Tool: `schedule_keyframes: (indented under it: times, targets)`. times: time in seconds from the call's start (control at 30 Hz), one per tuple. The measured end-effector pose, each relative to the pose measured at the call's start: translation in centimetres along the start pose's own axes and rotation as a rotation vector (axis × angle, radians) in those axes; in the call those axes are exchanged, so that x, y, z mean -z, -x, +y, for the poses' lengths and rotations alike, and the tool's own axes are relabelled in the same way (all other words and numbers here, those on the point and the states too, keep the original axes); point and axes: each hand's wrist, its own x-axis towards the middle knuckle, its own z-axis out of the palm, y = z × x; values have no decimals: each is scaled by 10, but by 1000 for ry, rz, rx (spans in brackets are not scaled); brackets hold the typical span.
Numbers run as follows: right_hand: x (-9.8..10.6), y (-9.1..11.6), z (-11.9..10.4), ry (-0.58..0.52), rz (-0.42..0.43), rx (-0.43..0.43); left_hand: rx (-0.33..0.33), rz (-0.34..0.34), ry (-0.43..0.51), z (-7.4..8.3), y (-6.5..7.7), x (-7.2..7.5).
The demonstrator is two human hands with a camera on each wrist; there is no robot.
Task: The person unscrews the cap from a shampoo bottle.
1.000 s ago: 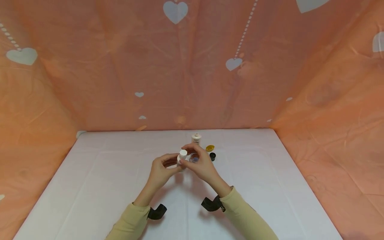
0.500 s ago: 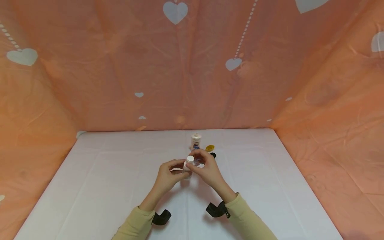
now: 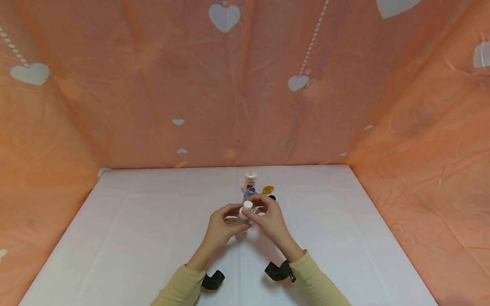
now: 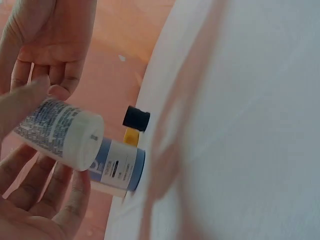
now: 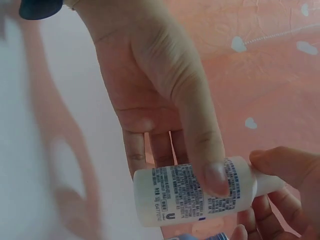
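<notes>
Both hands are on a small white bottle (image 3: 243, 217), held above the table with its white cap (image 3: 248, 205) at the top. My left hand (image 3: 222, 227) grips the bottle's body, thumb on one side and fingers on the other. The thumb lies across the printed label (image 5: 185, 192) in the right wrist view. My right hand (image 3: 272, 219) pinches the cap between thumb and fingers. In the left wrist view the bottle's base (image 4: 85, 142) faces the camera, and the cap end is hidden by the hands.
Just behind the hands stands a blue bottle (image 3: 250, 194) with an uncapped top. A white bottle (image 3: 250, 180) stands farther back. To their right lie a yellow cap (image 3: 268, 189) and a black cap (image 3: 272, 197), partly covered by the right hand. An orange curtain (image 3: 229, 97) hangs behind the white table (image 3: 153, 238).
Both hands and the white bottle have moved right and a little toward me. The blue bottle behind them has come into view. The grips look the same.
</notes>
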Motion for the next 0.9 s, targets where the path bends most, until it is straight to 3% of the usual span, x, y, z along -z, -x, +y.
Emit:
schedule_keyframes:
  times: [0.3,0.43,0.67,0.8,0.9]
  targets:
    - [0,-3,39,-132,70,-21,-16,74,15,4,0,-11]
    - [-2,-1,43,-201,89,-33,-8,104,12,6,1,-15]
    - [0,1,34,-194,166,-118,-20,118,20,6,2,-19]
    - [3,4,16,-188,171,-141,-11,118,19,-12,-2,-21]
    - [4,2,19,-190,173,-154,3,110,18,-26,-5,-21]
